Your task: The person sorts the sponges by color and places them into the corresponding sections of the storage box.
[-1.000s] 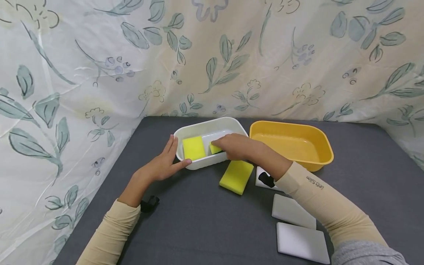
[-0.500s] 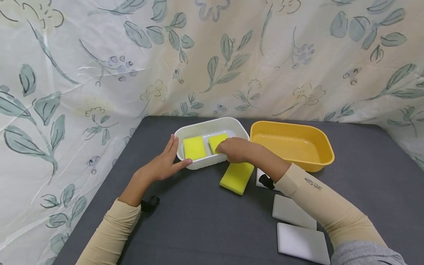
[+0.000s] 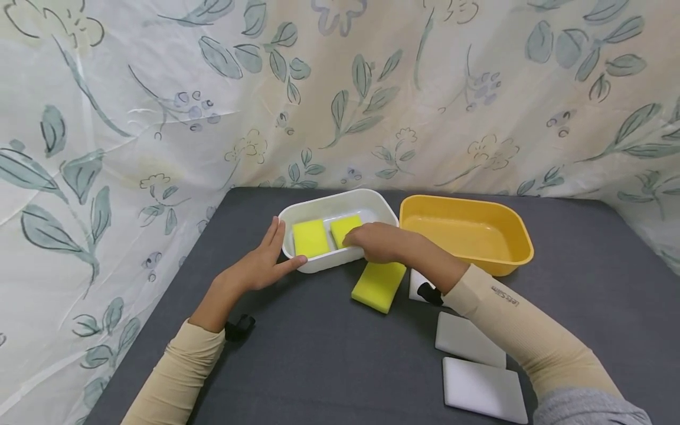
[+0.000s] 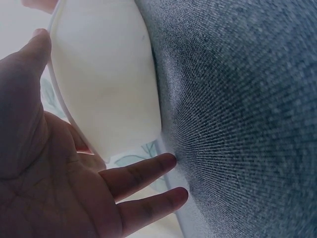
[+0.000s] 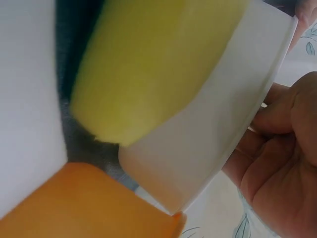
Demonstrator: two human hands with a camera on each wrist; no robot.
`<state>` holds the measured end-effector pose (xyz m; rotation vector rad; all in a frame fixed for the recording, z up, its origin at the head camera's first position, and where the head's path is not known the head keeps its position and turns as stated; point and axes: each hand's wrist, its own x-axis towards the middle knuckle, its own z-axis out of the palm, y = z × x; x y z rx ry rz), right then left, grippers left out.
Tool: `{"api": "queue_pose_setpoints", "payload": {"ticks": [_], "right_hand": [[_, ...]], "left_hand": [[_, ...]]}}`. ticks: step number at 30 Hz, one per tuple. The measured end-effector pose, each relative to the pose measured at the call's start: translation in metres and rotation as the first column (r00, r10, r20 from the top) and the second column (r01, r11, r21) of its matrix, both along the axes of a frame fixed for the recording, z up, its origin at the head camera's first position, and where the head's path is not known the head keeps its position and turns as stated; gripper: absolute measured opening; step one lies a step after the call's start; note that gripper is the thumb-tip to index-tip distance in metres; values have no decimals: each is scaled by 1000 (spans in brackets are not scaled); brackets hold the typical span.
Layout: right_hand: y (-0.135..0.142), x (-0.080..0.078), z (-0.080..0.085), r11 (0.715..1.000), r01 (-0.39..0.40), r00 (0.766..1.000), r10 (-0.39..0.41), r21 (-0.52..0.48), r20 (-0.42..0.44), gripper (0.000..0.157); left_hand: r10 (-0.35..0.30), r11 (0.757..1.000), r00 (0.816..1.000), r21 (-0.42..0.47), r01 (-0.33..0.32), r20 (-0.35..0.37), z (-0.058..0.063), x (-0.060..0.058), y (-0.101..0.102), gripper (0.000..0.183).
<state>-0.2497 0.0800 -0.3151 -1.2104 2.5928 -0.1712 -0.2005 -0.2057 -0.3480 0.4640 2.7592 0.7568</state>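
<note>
My left hand [image 3: 260,260] rests against the left end of the white tray [image 3: 366,200], its fingers straight. In the left wrist view its thumb [image 4: 39,47] touches the tray rim and two fingers extend below. My right hand [image 3: 379,241] reaches over the tray's near rim, fingers curled at the near edge of a yellow sponge [image 3: 344,227] lying inside. The fingertips and part of that sponge are hidden. Beside it in the tray lies another yellow sponge [image 3: 310,238]. A third yellow sponge [image 3: 378,287] lies on the table just below the right hand.
A yellow-orange tray [image 3: 467,260] stands right of the white one. White rectangular pads lie near the right forearm: one [image 3: 417,283] partly hidden beneath the wrist, another [image 3: 467,339] lower, and one [image 3: 483,389] nearest. Dark grey cloth covers the table [image 3: 319,354]; a floral curtain [image 3: 345,88] hangs behind.
The sponge under my right hand, mostly hidden and near the rim a second ago, now lies in the tray, shifted slightly left beside the other. My left hand stays put.
</note>
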Motion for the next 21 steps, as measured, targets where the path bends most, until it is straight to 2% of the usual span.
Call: {"api": "queue_pose_setpoints", "payload": {"ticks": [6, 11, 15, 18, 21], "right_hand": [[6, 5, 0, 1000, 9, 1000, -9, -23, 21, 52], [11, 16, 0, 1000, 17, 1000, -16, -22, 13, 51], [16, 26, 1, 1000, 9, 995, -11, -23, -97, 43], [16, 36, 2, 1000, 21, 978, -22, -9, -206, 41], [14, 45, 4, 998, 64, 961, -60, 5, -269, 42]], "left_hand": [[-14, 1000, 1000, 2, 14, -7, -1, -1, -1, 106], [-18, 1000, 1000, 9, 18, -9, -4, -2, -1, 107], [-12, 1000, 1000, 11, 12, 1, -4, -2, 0, 108], [-6, 1000, 1000, 11, 6, 0, -4, -3, 0, 109], [-2, 1000, 1000, 9, 2, -4, -4, -3, 0, 109]]}}
